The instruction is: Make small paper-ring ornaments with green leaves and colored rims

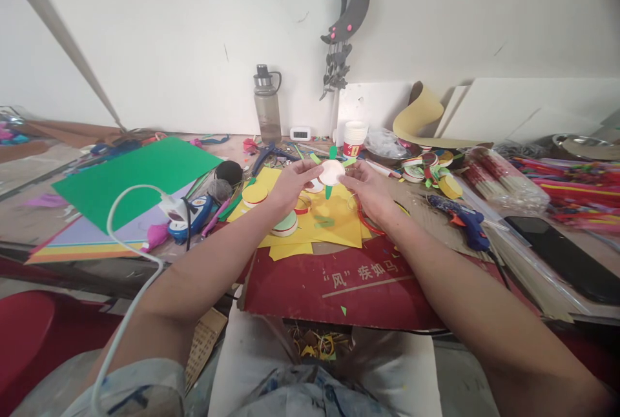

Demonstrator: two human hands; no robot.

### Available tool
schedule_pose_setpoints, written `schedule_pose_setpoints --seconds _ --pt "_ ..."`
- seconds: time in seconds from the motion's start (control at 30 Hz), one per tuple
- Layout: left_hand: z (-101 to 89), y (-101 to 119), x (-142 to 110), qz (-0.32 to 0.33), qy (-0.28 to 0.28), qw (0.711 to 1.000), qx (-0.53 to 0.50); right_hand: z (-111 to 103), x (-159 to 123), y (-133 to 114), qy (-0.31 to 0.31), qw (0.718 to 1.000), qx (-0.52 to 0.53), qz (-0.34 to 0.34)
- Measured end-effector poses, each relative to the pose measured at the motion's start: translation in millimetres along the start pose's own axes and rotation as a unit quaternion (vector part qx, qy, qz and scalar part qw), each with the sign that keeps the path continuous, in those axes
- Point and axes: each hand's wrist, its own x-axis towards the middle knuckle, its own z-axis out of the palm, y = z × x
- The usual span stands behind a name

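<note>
Between my two hands is a round white paper disc with green paper strips sticking out around its rim. My left hand pinches its left edge, and my right hand grips the lower right edge. Below them lie yellow paper sheets on a red printed board. On the left part of the sheets are a yellow-topped round piece and a green-topped round piece. A red ring-shaped piece rests just under my left hand.
A green sheet tops coloured papers at left. A bottle, small clock and paper cups stand along the wall. At right lie a glue gun, a phone and finished-looking round paper pieces. A white cable crosses the left side.
</note>
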Motion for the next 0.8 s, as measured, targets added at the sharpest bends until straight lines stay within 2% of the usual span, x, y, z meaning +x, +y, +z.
schedule_pose_setpoints --seconds 0.53,0.8 --pt "0.4 0.3 -1.5 -0.015 -0.021 0.999 -0.024 0.4 -1.6 -3.0 0.009 1.000 0.010 0.007" --pt "-2.9 -4.5 3.4 -0.053 -0.032 0.998 0.018 0.5 -0.7 -2.8 0.018 1.000 -0.005 0.009"
